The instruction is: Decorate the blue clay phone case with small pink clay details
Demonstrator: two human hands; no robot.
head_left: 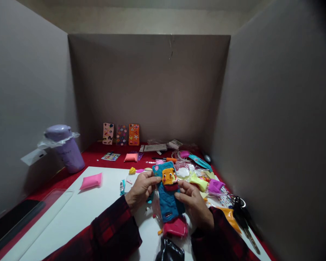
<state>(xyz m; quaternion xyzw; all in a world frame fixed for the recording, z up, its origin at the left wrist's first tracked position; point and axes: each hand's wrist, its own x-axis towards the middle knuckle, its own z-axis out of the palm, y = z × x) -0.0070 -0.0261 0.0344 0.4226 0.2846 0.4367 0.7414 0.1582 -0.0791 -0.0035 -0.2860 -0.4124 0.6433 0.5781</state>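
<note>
Near centre, above white mat (97,206), blue clay-covered case (168,203): left hand (141,189) pinches left edge, right hand (192,203) grips right side. Prob light, stiff shell w/ soft clay, so hold edges, avoid orange face (169,176).

A blue clay-covered phone case (167,197) stands tilted, nearly upright, above the white sheet (78,210), its top leaning away. An orange face with dark eyes and a red mouth sits on its upper half. Both hands pinch it at the sides.
</note>
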